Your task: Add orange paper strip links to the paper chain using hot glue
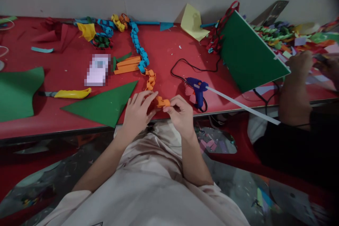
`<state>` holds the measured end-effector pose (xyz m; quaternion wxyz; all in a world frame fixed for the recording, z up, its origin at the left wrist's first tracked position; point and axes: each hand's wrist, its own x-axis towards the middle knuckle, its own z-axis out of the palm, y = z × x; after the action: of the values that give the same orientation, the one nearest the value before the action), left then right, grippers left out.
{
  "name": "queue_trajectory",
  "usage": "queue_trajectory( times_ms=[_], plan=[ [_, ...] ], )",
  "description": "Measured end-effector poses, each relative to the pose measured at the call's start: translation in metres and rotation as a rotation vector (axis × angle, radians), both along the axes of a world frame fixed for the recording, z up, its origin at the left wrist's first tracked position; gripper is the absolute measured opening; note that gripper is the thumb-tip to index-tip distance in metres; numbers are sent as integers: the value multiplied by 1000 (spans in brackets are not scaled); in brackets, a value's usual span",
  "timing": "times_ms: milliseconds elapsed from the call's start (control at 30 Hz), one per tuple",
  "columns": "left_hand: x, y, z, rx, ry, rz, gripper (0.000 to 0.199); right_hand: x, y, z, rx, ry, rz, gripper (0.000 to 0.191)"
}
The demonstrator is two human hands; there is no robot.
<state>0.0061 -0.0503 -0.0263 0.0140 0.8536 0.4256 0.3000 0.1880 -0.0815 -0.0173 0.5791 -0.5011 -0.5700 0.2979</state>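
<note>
Near the centre of the frame, the right hand pinches the end of an orange paper chain between thumb and fingertips, its other fingers curled. The left hand is partly open beside it, fingers spread and bent over the chain's lower links; whether it grips them cannot be told. The chain's folded, angular loops run up to a blue paper chain, which climbs toward the upper middle. Flat orange strips lie just left of where the colours meet. Left of the hands, a smooth green sheet tapers to points, near a yellow-handled cutter. Right of them, a blue plastic glue gun with a thin black cord rests on the glossy red table.
</note>
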Motion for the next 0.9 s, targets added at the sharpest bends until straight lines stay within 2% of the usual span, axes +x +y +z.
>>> queue_trajectory(
  times_ms=[100,233,333,467,533,633,767,833,900],
  plan=[
    [0,4,3,-44,10,16,32,10,0,-3,-55,10,-80,33],
    [-2,13,8,-93,38,83,44,15,1,-10,-187,-41,-138,30],
    [-3,21,9,-159,66,69,45,12,0,-13,-154,-132,-228,30],
    [1,31,9,-227,-50,23,51,10,1,-14,-132,-300,-330,30],
    [4,34,9,-261,-118,-19,55,10,2,-15,-136,-366,-338,33],
    [8,34,7,-302,-152,-70,53,11,3,-16,-113,-475,-319,25],
    [6,23,8,-296,-111,-52,46,10,4,-14,-86,-627,-325,30],
    [-1,18,17,-262,-71,-17,47,10,6,-12,-83,-716,-306,38],
    [-15,20,33,-201,-8,35,49,11,9,-13,-91,-780,-269,42]
  ],
)
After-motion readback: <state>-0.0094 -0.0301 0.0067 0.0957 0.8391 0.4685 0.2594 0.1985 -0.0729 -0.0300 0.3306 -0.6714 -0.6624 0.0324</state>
